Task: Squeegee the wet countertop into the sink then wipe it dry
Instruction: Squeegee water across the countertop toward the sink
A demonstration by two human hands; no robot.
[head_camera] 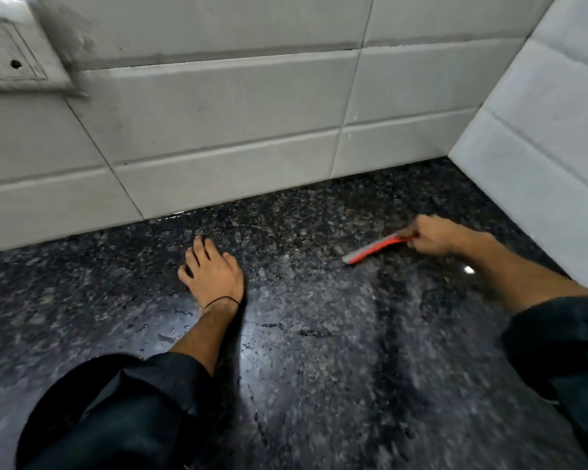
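Observation:
The dark speckled granite countertop is wet, with water droplets and streaks shining in the middle. My right hand grips the handle of a red squeegee near the right back corner; its blade lies on the stone, pointing left and toward me. My left hand rests on the counter left of centre, fingers spread and bent at the tips, holding nothing. A thin black band circles that wrist. No sink is in view.
White tiled wall runs along the back and a second tiled wall closes the right side, forming a corner. A wall socket sits at the upper left.

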